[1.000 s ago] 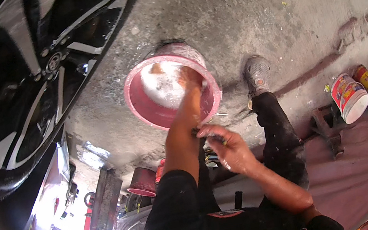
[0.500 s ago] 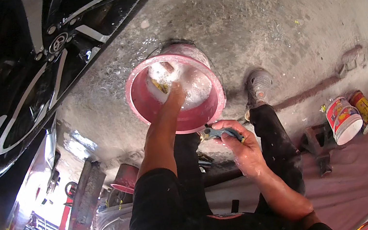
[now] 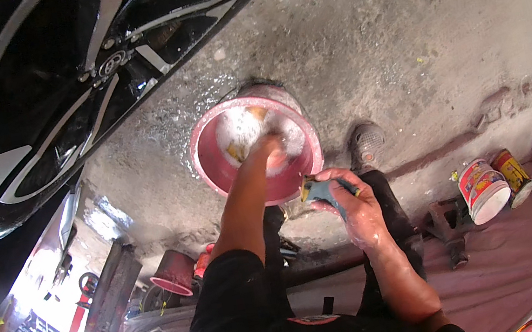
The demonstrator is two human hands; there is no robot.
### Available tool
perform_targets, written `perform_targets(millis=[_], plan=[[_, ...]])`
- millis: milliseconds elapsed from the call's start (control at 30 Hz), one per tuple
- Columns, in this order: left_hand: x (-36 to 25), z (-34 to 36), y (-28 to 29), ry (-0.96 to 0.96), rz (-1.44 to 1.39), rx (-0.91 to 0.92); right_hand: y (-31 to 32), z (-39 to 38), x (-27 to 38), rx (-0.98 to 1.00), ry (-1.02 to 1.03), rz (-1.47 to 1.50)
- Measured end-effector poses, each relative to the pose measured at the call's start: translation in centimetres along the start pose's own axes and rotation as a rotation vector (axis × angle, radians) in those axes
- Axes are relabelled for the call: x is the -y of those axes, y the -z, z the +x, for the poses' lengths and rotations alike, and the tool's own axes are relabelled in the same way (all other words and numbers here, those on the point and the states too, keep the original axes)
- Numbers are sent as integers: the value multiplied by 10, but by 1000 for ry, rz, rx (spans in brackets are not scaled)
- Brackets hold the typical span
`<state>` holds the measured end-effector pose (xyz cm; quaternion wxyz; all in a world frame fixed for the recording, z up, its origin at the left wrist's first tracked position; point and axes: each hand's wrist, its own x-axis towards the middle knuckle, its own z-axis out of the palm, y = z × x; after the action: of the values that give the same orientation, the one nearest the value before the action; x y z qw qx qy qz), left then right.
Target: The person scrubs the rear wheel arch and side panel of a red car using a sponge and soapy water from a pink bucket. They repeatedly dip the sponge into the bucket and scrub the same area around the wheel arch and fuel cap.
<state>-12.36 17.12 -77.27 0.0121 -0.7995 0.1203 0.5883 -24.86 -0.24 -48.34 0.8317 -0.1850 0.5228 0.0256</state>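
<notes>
One black alloy car wheel [image 3: 74,86] fills the upper left, standing on the rough concrete floor [image 3: 413,33]. Right of it sits a pink bucket [image 3: 209,169] of soapy water; the left hand [image 3: 270,154] dips into the foam, its fingers hidden, so its grip cannot be told. Just beside the bucket's rim, the right hand [image 3: 351,204] is clamped on a small blue-grey sanding block [image 3: 321,188]. Far right, two paint tins [image 3: 487,187] stand together.

Rough grey concrete floor [image 3: 400,36] lying in sunlight; black car wheel [image 3: 54,96] standing at ten o'clock; two tins [image 3: 497,185] sitting at four o'clock.
</notes>
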Motion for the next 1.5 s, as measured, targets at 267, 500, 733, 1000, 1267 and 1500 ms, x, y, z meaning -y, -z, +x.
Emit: perform_targets(millis=[267, 500, 733, 1000, 1267, 1500], plan=[[-23, -95, 10, -68, -23, -134, 18, 7, 6, 87, -109, 89], [-89, -288, 139, -775, -235, -592, 90, -84, 27, 113, 178, -82], [-277, -717, 414, -1243, 64, -1290, -48, -226, 266, -55, 666, -564], [-420, -868, 652, -916, 623, -2376, -336, -459, 517, -282, 2036, -580], [-397, -847, 687, -1080, 1005, -2144, -400, -398, 568, -268, 2359, -1270], [-335, -1005, 829, -166, 477, -2858, -382, -390, 663, -377, 2395, -1334]])
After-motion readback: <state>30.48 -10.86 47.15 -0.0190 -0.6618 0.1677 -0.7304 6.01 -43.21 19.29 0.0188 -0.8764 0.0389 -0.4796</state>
